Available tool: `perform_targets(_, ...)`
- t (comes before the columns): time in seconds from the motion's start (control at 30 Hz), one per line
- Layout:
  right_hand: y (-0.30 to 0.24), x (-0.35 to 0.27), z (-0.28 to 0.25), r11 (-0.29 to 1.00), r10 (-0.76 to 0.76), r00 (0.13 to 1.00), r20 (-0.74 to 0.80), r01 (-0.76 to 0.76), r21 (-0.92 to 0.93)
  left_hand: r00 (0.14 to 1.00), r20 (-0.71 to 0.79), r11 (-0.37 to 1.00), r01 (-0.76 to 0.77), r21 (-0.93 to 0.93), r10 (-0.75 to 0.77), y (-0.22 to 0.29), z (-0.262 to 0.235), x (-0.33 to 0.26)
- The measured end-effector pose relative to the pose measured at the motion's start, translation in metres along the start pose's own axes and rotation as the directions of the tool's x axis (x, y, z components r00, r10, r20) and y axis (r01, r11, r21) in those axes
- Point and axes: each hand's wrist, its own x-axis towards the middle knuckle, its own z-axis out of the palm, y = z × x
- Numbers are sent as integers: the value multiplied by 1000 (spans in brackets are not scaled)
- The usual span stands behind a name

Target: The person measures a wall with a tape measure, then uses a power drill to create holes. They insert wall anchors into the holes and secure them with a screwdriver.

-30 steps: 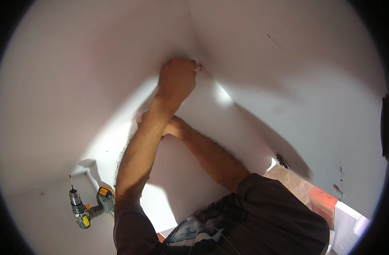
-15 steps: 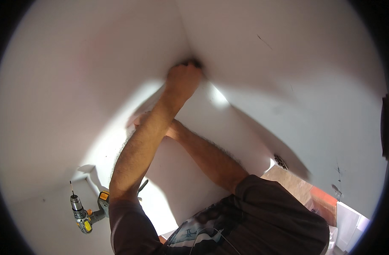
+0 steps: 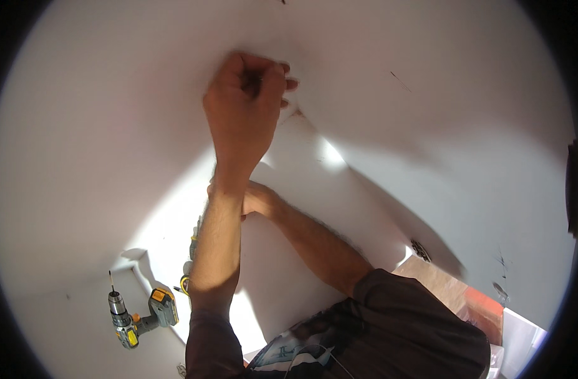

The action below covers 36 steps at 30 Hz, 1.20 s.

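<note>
My left hand (image 3: 248, 88) is raised near the corner where the white panels meet, its fingers curled and the thumb pressed toward them. What it holds, if anything, cannot be made out. A small brownish spot (image 3: 297, 113) shows at the corner, just below the fingertips. My right hand (image 3: 258, 198) lies lower, crossing behind my left forearm, which hides its fingers. Partly behind that same forearm are a slim greenish thing (image 3: 193, 245) and a yellow loop (image 3: 185, 284), their kind unclear.
A grey and yellow cordless drill (image 3: 130, 325) with a thin bit lies on the white surface at lower left. A dark round grille-like piece (image 3: 420, 250) sits at the right panel's lower edge. White panels (image 3: 365, 208) surround my arms closely. A dark object (image 3: 573, 189) stands at the far right.
My left hand has moved up and left from the corner, and its fist has loosened into curled fingers. My left forearm has swung more upright, uncovering the drill's battery. The right hand has shifted slightly.
</note>
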Motion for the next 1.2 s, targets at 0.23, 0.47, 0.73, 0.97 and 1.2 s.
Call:
perform_targets(0.23, -40, -22, -12, 987, 61, 998, 13, -58, -152, 797, 40, 654, -522, 549, 603, 48, 5, 42)
perform_targets(0.47, -44, -27, -13, 990, 52, 999, -2, -52, -129, 729, 81, 581, -603, 547, 680, 38, 9, 57)
perform_targets(0.73, -51, -31, -14, 986, 84, 996, 6, -83, -147, 723, 152, 430, -551, 715, 674, 56, 12, 50)
perform_targets(0.97, -39, -23, -13, 985, 77, 997, 12, -74, -157, 700, 196, 351, -555, 754, 687, 66, 10, 49)
perform_targets(1.2, -44, -22, -10, 984, 76, 997, 16, -73, -160, 699, 96, 523, -612, 593, 709, 41, 2, 66)
